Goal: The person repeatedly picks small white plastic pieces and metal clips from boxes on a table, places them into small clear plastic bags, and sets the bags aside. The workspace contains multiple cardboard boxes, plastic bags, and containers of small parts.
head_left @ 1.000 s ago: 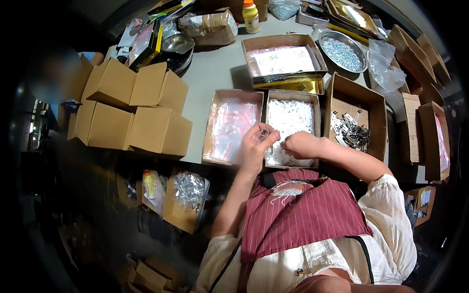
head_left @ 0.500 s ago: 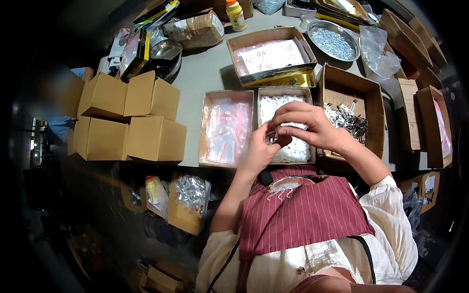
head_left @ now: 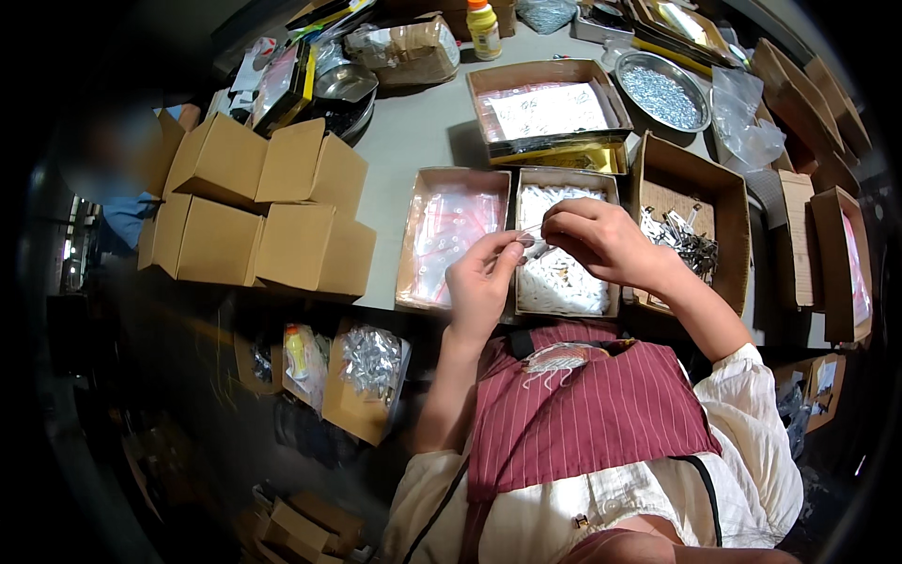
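Observation:
My left hand (head_left: pixel 487 280) pinches what looks like a small clear plastic bag (head_left: pixel 532 240) between thumb and forefinger. Curled over the bag's far side is my right hand (head_left: pixel 603 242), its fingertips partly hidden. What the bag contains is too small to make out. Both hands hover above an open box of small white plastic pieces (head_left: pixel 562 287). To its left, a shallow box holds clear zip bags (head_left: pixel 449 246) with red stripes. A deeper carton (head_left: pixel 737 246) on the right holds loose small metal clip-like parts (head_left: pixel 691 240).
Behind stand a box with a white paper sheet (head_left: pixel 550 113) and a round metal bowl of small shiny parts (head_left: pixel 662 92). Open cardboard cartons (head_left: pixel 272 211) crowd the left, near another person's blue sleeve (head_left: pixel 129 221). A yellow bottle (head_left: pixel 484 33) stands at the back.
My hands have drawn slightly apart, exposing the clear bag between their fingers. My left hand has turned, its thumb now showing. The whole view has shifted a little.

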Motion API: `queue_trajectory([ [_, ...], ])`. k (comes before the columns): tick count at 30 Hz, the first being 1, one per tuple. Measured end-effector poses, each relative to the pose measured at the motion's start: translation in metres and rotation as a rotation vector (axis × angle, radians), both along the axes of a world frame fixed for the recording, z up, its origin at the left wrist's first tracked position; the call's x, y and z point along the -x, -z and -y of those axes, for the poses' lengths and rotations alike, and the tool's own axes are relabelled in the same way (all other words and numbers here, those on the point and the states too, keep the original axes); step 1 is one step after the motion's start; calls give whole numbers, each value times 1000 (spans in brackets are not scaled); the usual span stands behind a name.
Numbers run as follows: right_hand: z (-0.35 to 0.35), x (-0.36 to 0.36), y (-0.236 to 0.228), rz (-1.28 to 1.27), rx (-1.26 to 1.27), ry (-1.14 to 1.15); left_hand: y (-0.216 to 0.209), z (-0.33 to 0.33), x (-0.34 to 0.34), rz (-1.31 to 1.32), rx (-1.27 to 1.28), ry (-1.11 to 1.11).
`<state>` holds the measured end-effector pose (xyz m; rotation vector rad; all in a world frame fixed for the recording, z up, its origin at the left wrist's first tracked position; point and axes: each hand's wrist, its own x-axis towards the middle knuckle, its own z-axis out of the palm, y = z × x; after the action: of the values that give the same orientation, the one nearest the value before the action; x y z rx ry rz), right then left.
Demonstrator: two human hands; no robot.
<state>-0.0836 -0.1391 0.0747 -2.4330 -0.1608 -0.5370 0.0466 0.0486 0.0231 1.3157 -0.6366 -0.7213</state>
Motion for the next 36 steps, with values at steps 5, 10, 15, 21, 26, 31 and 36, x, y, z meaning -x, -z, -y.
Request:
queue_trajectory([
  [5,-19,-16,2,-36,-129,-15,-19,-16,2,119,34,-141],
  [10,-51,-41,-2,-81,-167,-146,-30,-44,-4,652,-59,-244],
  [15,-78,-74,5,-12,-132,-321,-31,-85,-10,606,-128,-334],
  [21,-97,-123,33,-32,-72,-454,9,-153,-33,383,-129,-567],
  [26,-57,-173,104,-251,159,-2,72,-247,-80,432,-309,-895],
  [31,-24,-191,155,-391,335,44,112,-265,-95,634,-824,-866],
  [36,-23,-171,98,-322,-106,24,83,-210,-88,660,-507,-734],
])
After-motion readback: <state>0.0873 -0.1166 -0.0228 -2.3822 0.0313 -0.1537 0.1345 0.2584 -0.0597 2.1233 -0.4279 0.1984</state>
